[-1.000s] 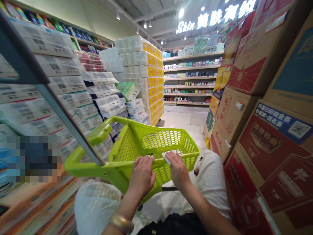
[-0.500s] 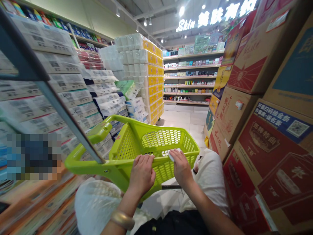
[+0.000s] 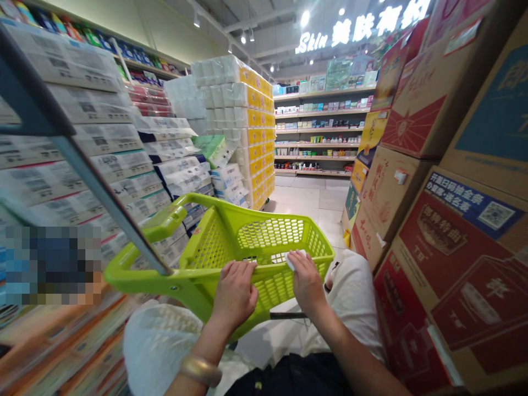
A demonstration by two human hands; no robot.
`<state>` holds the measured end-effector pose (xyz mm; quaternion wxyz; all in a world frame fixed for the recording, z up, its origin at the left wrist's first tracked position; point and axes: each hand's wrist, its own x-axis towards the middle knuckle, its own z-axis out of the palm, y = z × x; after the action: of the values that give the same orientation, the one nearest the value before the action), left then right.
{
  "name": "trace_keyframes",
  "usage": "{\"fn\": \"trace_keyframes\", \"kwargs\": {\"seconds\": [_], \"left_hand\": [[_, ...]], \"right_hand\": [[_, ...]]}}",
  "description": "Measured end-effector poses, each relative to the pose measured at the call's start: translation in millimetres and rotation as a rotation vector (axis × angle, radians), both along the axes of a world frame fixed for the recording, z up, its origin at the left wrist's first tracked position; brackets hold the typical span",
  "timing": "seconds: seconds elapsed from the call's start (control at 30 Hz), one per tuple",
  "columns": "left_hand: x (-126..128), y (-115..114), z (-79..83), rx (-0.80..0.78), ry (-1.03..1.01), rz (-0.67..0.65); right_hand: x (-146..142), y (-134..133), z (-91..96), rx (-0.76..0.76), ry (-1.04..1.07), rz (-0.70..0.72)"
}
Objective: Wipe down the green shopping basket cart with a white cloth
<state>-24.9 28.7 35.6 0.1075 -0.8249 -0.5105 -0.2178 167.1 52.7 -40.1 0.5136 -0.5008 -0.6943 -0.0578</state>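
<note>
As I look down in the head view, my left hand bends over the near rim of a green basket, its fingers curled across the edge and its thumb on my side of the wall. My right hand, a little way along the same rim, is partly closed, its fingers pressing a white wipe against the edge; I cannot tell whether it is paper or cloth. The basket spreads out just beyond both hands, its perforated walls reaching past my right fingertips. To the left of my left hand, a metal bar slants up from the basket's rim to a dark grip. Behind that hand, a gold bracelet circles my wrist. My white trousers show on the outer side of each hand. Farther left of my left hand stand piles of wrapped packs, blurred low down. To the right of my right hand rise stacked cartons, red and brown. Well ahead of both hands are a yellow-and-white stack and shelves of small goods, beneath a lit sign.
</note>
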Motion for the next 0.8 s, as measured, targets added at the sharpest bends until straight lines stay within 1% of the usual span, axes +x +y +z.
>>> {"fn": "trace_keyframes", "kwargs": {"seconds": [0.07,0.17,0.23,0.3,0.37,0.43,0.5,0.57,0.6,0.67,0.73,0.8], "left_hand": [[0,0,0.0,-0.003,0.002,0.003],[-1,0,0.7,-0.007,0.008,-0.006],[-4,0,1.7,0.001,0.013,-0.014],[-7,-1,2.9,0.011,0.017,-0.017],[-9,-2,4.3,0.012,0.017,-0.008],[-8,-4,5.2,0.006,0.018,0.024],[-3,-5,4.9,0.026,0.015,0.080],[5,-4,2.7,0.067,0.007,0.123],[10,-4,0.8,0.082,0.003,0.121],[20,-2,-4.2,0.075,0.004,0.069],[28,0,-9.6,0.029,0.016,0.012],[32,2,-13.6,-0.035,0.032,0.004]], "right_hand": [[-8,-1,1.9,-0.004,-0.016,0.019],[-29,-5,7.1,0.005,-0.072,0.129],[-33,-6,8.3,0.015,-0.087,0.159],[-26,-7,6.6,0.022,-0.074,0.125],[-15,-6,3.8,0.023,-0.051,0.062],[-9,-6,2.6,0.015,-0.042,0.022],[-13,-8,4.1,0.008,-0.057,0.041],[-24,-11,7.1,0.004,-0.084,0.105],[-29,-12,8.3,0.003,-0.095,0.138],[-32,-14,8.8,0.005,-0.102,0.167],[-22,-12,5.6,0.006,-0.094,0.136],[-3,-9,-0.1,0.003,-0.078,0.065]]}}
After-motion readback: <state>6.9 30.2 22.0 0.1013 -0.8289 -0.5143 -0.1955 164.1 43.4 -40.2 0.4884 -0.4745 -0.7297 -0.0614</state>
